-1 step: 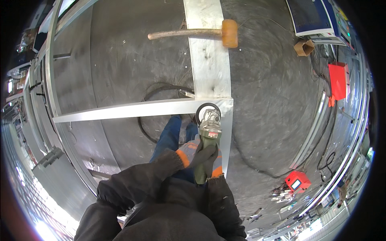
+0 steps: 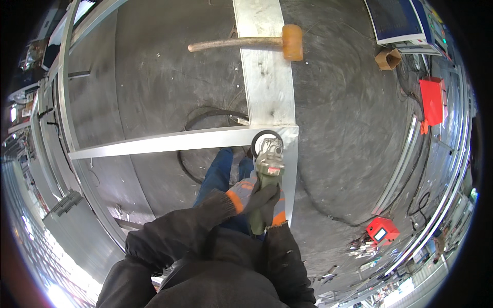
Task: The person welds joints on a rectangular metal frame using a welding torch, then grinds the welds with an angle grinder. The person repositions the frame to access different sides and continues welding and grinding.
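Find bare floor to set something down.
The dark floor is largely bare between the metal beam and rails, and between mallet and crossbar, left of the cable loop. Crowded: the corner under the grinder, and beside the lower red box.

The grinder [image 2: 269,177] sits mid-frame between the left hand [image 2: 245,192] and right hand [image 2: 274,206], its disc over the corner of the bar [image 2: 265,90] and the crossbar [image 2: 164,142]. The crossbar runs left from there. At upper centre, the mallet [image 2: 259,41] lies across the bar, head rightward. Upper right, the carton [image 2: 389,59] is just below the machine [image 2: 395,23].
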Demonstrator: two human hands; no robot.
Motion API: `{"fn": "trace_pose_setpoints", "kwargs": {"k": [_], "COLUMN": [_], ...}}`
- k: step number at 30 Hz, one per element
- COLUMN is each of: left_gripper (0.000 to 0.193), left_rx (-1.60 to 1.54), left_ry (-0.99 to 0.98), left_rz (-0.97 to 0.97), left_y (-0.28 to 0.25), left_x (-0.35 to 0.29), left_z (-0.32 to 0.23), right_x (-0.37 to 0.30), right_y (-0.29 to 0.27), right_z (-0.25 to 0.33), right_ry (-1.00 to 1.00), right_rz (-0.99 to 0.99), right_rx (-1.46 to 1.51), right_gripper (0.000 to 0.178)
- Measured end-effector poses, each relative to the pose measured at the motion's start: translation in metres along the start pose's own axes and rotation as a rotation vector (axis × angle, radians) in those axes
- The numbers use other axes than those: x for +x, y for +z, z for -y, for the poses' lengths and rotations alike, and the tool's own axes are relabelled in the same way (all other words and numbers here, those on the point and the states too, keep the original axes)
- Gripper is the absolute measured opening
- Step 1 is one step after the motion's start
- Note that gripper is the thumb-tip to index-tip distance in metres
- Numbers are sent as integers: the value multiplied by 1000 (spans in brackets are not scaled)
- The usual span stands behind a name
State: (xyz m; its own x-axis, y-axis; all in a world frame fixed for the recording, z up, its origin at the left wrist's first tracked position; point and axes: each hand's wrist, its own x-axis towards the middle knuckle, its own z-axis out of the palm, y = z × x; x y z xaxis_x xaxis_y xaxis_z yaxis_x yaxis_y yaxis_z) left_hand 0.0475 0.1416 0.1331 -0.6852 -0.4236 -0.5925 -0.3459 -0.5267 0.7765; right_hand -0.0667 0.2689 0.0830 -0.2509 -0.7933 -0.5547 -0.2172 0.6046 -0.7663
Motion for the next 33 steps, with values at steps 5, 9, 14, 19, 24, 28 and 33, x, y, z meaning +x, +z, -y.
{"fn": "trace_pose_setpoints", "kwargs": {"k": [5, 9, 14, 19, 24, 28, 33], "left_gripper": [30, 36, 33, 38, 44, 73, 66], "left_rx": [118, 161, 135, 142, -254, -23, 211], "left_ry": [67, -218, -65, 14, -206, -275, -100], "left_rz": [135, 58, 158, 217, -94, -145, -88], "left_y": [-5, -7, -19, -1, 29, 20, 7], "left_x": [21, -1, 6, 32, 30, 35, 31], "left_z": [19, 1, -21, 8, 29, 5, -28], "right_x": [7, -17, -8, 21, 21, 13, 32], "right_y": [11, 26, 31, 75, 45, -3, -7], "right_z": [-41, -86, -100, -32, -9, -2, 28], "right_ry": [226, 109, 168, 366, 240, 257, 148], "right_rz": [-85, 122, 18, -980, -654, -281, -353], "right_rx": [640, 400, 462, -1025, -720, -68, 121], "right_gripper": [44, 46, 49, 63, 50, 39, 29]}}
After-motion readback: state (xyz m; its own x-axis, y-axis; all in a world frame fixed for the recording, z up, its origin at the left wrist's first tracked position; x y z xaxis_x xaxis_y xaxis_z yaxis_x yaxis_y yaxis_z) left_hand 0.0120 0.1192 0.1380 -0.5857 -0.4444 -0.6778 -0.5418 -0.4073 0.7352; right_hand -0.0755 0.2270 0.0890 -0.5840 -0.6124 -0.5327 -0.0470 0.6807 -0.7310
